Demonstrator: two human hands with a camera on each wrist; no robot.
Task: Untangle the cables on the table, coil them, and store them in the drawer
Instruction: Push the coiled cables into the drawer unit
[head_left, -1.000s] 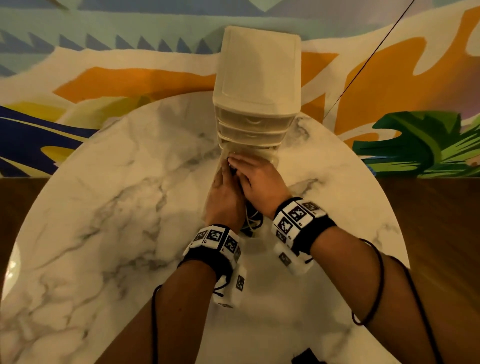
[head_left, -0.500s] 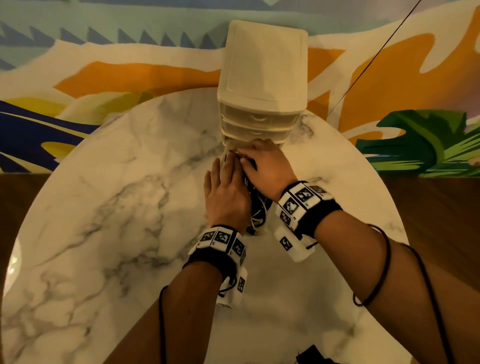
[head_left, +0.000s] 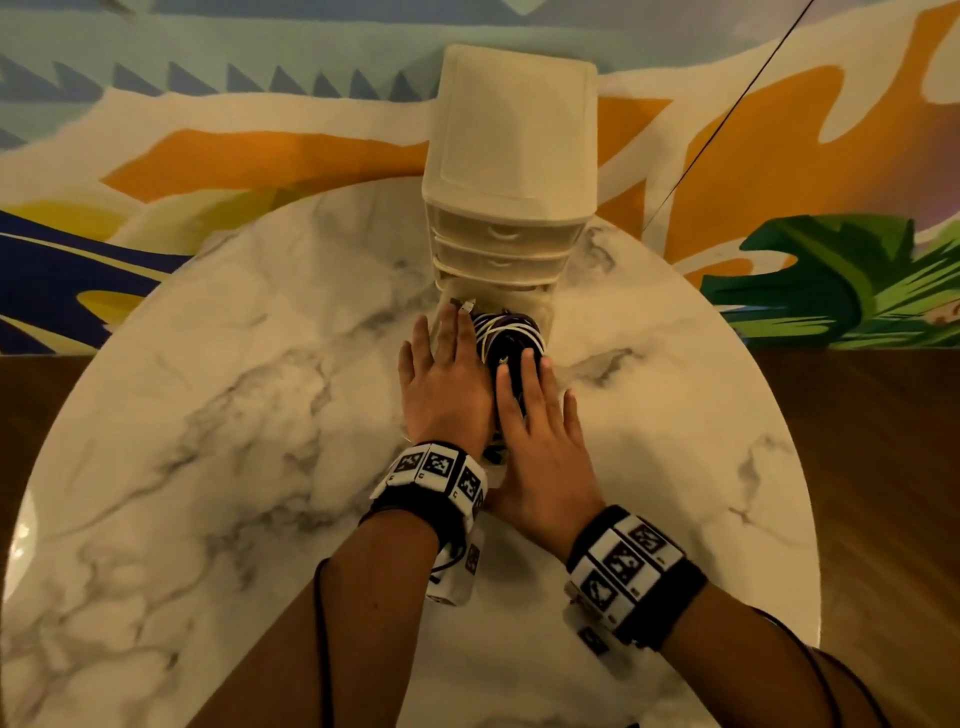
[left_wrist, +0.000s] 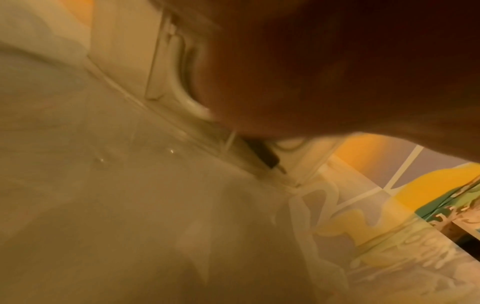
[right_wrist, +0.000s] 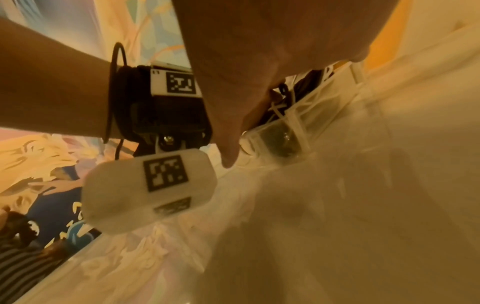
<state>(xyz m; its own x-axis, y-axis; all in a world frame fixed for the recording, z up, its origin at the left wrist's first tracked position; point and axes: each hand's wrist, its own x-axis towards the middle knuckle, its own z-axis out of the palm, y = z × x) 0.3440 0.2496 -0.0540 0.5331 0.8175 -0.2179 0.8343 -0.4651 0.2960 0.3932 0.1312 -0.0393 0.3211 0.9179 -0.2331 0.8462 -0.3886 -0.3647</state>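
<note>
A cream drawer unit (head_left: 511, 130) stands at the far side of the round marble table (head_left: 208, 415). Its clear bottom drawer (head_left: 546, 318) is pulled out towards me and holds a bundle of black and white cables (head_left: 506, 335). My left hand (head_left: 441, 364) lies flat with straight fingers over the drawer's left side. My right hand (head_left: 535, 400) lies flat on the cables, fingers straight. In the right wrist view the cables (right_wrist: 306, 86) show through the drawer's clear front (right_wrist: 280, 142). The left wrist view shows a black plug (left_wrist: 262, 153) under my palm.
The two upper drawers (head_left: 498, 234) are closed. A thin black wire (head_left: 727, 114) slants across the painted wall behind. The table's right edge (head_left: 779, 467) borders wooden floor. Wrist bands with printed markers sit on both forearms.
My right hand has drawn back from the drawer's far end towards me and now lies flat on the cables, baring the bundle's far part. My left hand has stayed beside it.
</note>
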